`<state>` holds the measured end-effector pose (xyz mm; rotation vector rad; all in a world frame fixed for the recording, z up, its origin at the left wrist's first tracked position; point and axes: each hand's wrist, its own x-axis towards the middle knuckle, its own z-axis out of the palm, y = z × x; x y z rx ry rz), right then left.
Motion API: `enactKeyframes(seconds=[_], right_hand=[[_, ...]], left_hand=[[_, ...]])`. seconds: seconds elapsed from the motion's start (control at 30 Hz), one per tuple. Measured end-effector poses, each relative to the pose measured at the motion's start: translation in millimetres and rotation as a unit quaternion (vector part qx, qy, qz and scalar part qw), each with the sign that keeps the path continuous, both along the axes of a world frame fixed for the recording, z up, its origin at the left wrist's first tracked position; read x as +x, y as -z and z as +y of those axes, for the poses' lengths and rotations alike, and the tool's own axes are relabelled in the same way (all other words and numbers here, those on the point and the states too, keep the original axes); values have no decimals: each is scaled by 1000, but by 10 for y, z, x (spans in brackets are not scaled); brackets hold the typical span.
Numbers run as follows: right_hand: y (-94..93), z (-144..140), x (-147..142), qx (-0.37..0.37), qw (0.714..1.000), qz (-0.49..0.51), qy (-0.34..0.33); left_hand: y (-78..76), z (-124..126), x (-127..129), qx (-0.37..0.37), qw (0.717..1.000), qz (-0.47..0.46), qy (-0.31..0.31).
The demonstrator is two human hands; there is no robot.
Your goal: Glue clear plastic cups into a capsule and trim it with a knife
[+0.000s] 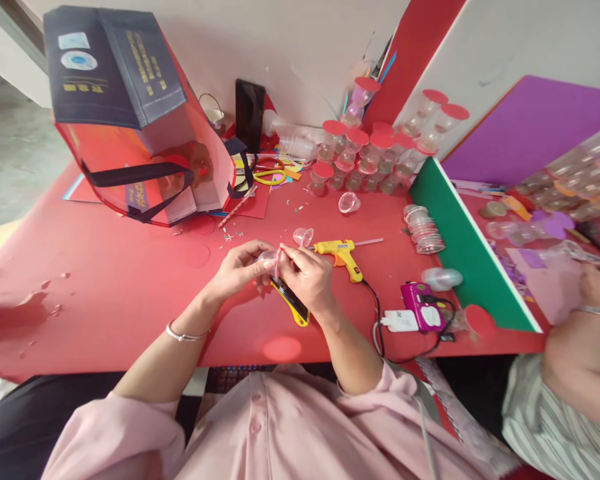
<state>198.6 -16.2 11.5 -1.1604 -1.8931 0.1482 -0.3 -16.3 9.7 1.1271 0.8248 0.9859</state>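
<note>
i see both hands meeting over the middle of the red table (105,293). my left hand (237,268) is curled narrow around a small clear plastic cup (269,260), thumb and fingers pinching it from the left. my right hand (307,277) is closed from the other side, fingertips on a thin pink strip (278,264) that hangs against the cup. the two hands touch at the cup, so it sits between them, just above the table surface. under my right hand lies a pair of yellow-handled scissors (293,303), partly hidden by the wrist.

just to the right and a little farther off rests a yellow glue gun (341,253), its cord running near toward a white plug (400,321) and a magenta device (423,313). a loose clear cup (303,236) lies just beyond my hands, another (349,202) farther away. at the far right of centre stands a cluster of red-lidded cups (375,157). a red and navy bag (135,120) lies tipped on the far left. a green board (467,250) slants along the right, and beyond it another person's arm (583,353) rests near purple paper pieces (547,227).
</note>
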Motion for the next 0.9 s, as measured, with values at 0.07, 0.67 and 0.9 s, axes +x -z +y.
enactKeyframes(seconds=[0.07, 0.67, 0.9], right_hand=[[-34, -12, -3, -19, 999, 44, -4], [-48, -26, 8, -18, 999, -3, -27], [-57, -24, 31, -22, 998, 30, -46]], left_hand=[[18, -2, -3, -4, 1000, -23, 15], [-2, 8, -38, 3, 1000, -7, 5], [-12, 25, -57, -11, 1000, -1, 18]])
